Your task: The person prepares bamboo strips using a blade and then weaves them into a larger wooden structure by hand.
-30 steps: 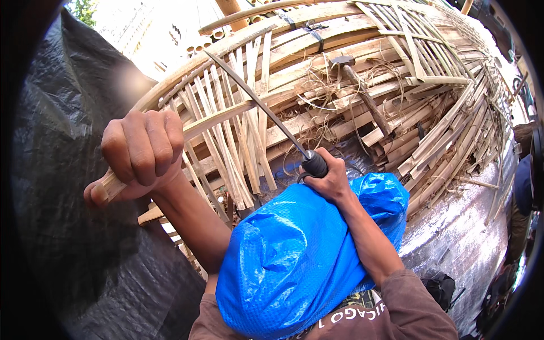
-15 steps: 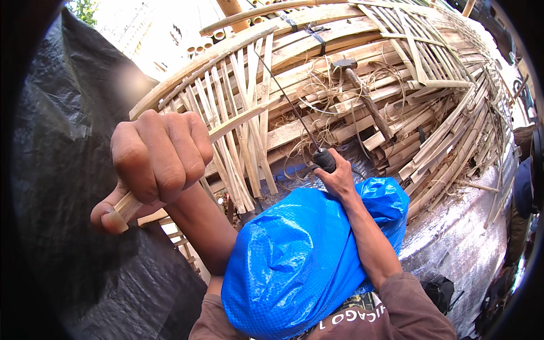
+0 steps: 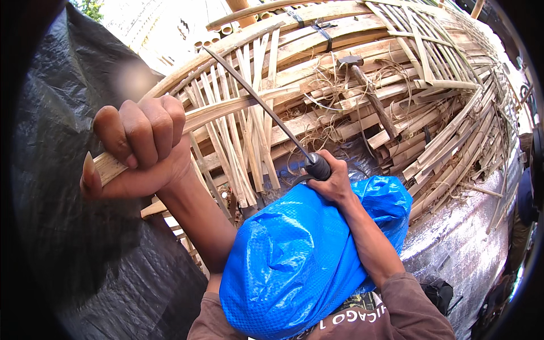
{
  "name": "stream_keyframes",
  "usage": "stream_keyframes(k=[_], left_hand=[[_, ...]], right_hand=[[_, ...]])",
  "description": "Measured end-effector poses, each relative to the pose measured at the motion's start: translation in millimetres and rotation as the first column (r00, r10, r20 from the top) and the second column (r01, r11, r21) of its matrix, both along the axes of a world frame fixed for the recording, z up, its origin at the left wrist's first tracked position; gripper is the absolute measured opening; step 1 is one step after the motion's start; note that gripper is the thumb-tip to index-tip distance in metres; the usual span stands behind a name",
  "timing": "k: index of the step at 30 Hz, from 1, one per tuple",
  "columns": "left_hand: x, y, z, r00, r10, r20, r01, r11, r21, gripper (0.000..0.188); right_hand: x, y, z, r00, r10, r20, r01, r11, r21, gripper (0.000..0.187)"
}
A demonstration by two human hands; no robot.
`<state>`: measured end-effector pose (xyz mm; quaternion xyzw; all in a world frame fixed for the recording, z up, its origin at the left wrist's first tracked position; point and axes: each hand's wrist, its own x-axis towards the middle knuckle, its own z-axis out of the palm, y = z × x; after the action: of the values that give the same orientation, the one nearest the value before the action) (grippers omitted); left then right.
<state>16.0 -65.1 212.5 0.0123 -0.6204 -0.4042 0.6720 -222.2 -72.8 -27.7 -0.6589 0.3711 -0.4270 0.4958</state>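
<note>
My left hand (image 3: pixel 141 139), raised at the left, is closed round a pale split bamboo strip (image 3: pixel 218 111). The thumb lies along the strip's near end, and the far end points right. In my right hand (image 3: pixel 336 180) is the black handle of a long knife (image 3: pixel 281 126), its narrow dark blade slanting up to the left. The blade crosses the strip in view; whether they touch I cannot tell. A blue plastic sheet (image 3: pixel 289 249) covers my lap, below both hands.
Stacked bamboo slats (image 3: pixel 374 51) fill the area ahead, with thin strips (image 3: pixel 241 164) leaning on them. A hammer (image 3: pixel 371 96) lies on the pile among curly shavings. A black tarp (image 3: pixel 62 187) hangs at the left; a silvery sheet (image 3: pixel 453 243) spreads at the right.
My left hand has shifted slightly left and rolled over, turning the strip's broader face to view. The knife has turned, showing more of its blade, and has moved slightly left.
</note>
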Motion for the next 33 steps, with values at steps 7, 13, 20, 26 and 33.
stream_keyframes(k=[7,13,20,26,33], left_hand=[[-17.7,1.3,-1.5,0.99,-0.078,0.116,0.083,0.996,-0.038,0.048],[-10.3,-1.7,-1.3,0.994,-0.055,0.096,0.06,0.997,-0.05,0.055],[-23.0,2.5,0.3,0.978,-0.132,0.163,0.145,0.987,-0.068,0.051],[-0.3,1.5,-6.0,0.989,-0.11,0.101,0.116,0.992,-0.055,0.051],[-6.0,1.7,-8.9,0.986,-0.148,0.071,0.153,0.985,-0.074,0.053]], right_hand=[[6.9,6.9,8.2,0.999,0.019,0.027,-0.019,1.0,-0.015,0.038],[-5.1,-4.8,-2.2,0.988,-0.101,-0.12,0.111,0.991,0.08,0.038],[5.5,3.3,26.0,0.992,0.076,0.098,-0.063,0.99,-0.124,0.041],[0.0,-12.2,-6.9,0.983,-0.124,-0.133,0.135,0.988,0.08,0.032],[5.0,1.9,12.3,1.0,-0.014,-0.004,0.013,0.994,-0.109,0.042]])
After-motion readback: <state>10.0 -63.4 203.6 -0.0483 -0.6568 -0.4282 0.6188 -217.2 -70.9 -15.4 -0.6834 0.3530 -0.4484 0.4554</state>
